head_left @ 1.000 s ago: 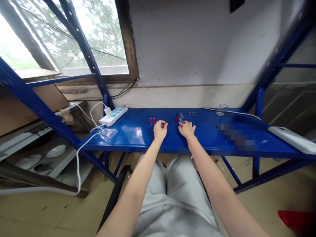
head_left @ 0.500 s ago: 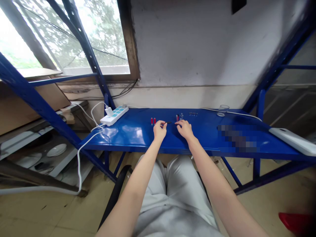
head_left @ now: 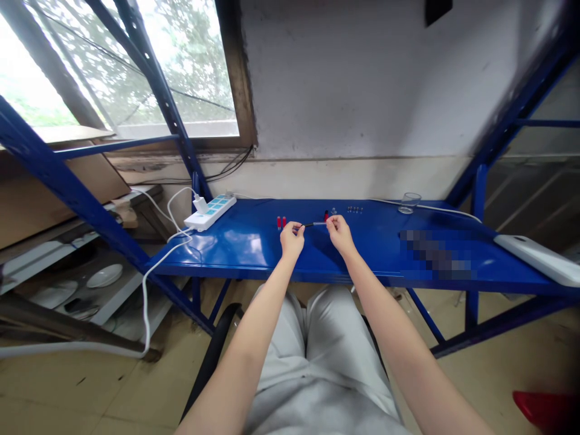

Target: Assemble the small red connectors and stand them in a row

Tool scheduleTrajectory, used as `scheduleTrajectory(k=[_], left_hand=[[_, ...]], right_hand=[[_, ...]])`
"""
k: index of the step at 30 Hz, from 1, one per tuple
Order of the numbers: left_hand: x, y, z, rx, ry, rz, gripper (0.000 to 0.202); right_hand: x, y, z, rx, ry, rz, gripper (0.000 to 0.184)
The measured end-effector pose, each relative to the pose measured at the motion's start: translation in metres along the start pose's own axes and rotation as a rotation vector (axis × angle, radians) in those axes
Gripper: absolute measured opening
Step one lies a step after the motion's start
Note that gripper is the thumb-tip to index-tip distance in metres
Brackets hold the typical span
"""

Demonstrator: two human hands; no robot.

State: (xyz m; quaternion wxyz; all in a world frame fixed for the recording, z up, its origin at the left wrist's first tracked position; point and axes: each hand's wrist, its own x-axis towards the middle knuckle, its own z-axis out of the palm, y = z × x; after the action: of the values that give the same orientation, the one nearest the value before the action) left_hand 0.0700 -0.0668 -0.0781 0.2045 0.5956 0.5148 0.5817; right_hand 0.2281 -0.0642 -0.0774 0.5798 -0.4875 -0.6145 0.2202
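Note:
My left hand (head_left: pixel 292 240) pinches a thin dark rod (head_left: pixel 309 225) that points to the right. A slim, pale, see-through tube (head_left: pixel 319 223) with a reddish end is pinched in my right hand (head_left: pixel 339 234). Between the hands the rod and tube are in line and their ends meet; whether one sits inside the other I cannot tell. Two small red-capped tubes (head_left: pixel 281 222) stand left of the rod. Behind my right hand are a small red and black piece (head_left: pixel 326 215) and some small clear pieces (head_left: pixel 334 211).
The blue table (head_left: pixel 226 251) also bears a row of several tiny pieces (head_left: pixel 354 209), a drinking glass (head_left: pixel 409 203) and a pixelated item (head_left: pixel 435 257). A white power strip (head_left: pixel 211 212) with cords lies at the left, and a white flat object (head_left: pixel 537 257) at the right edge.
My right hand has picked up the pale tube from the group behind it and brought its end to the dark rod. My left hand has barely moved.

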Motion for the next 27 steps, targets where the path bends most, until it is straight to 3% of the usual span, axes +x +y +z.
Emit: scheduleTrajectory(k=[11,13,17,20,27], left_hand=[[0.0013,0.002,-0.0018,-0.022,0.004,-0.019,0.012],[0.001,0.0015,-0.0013,-0.041,-0.038,-0.002,0.016],[-0.0002,-0.0007,0.0022,-0.096,-0.243,0.07,0.03],[-0.0008,-0.0011,0.004,-0.12,-0.335,0.089,0.039],[-0.0017,-0.0015,0.0033,-0.105,-0.391,0.13,0.044]], right_hand=[[0.0037,0.0042,0.004,0.198,-0.029,0.101,0.032],[0.0038,0.0044,0.0045,0.225,-0.041,0.106,0.032],[0.0043,0.0064,0.0049,0.241,-0.024,0.087,0.032],[0.0038,0.0081,0.0044,0.15,0.007,0.07,0.03],[-0.0029,0.003,0.0018,-0.214,-0.059,0.035,0.033]])
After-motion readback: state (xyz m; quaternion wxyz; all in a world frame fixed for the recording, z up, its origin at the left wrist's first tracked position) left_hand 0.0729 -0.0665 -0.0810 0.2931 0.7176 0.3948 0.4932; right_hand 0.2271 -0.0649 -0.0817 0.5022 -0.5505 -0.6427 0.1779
